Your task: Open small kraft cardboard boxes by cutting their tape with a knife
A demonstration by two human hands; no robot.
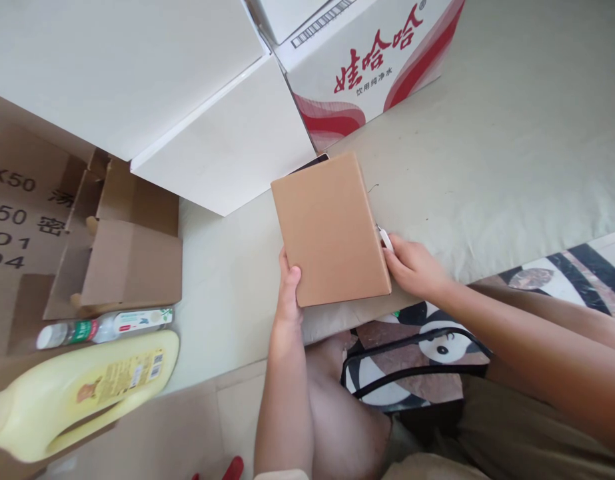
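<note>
A flat brown cardboard piece (330,227), like a small closed box or book cover, is held over the pale grey sheet (487,167). My left hand (288,290) grips its lower left corner, thumb on top. My right hand (412,267) holds its right edge near the lower corner, fingers curled, with a small white object (386,238) pinched beside the edge. A dark thin thing (312,162) peeks out behind the cardboard's top edge.
White boxes (152,87) and a red-printed white carton (372,60) stand at the back. An open brown cardboard box (112,260), a clear bottle (102,327) and a yellow jug (82,393) lie at left. A panda-print bag (417,360) sits by my knees.
</note>
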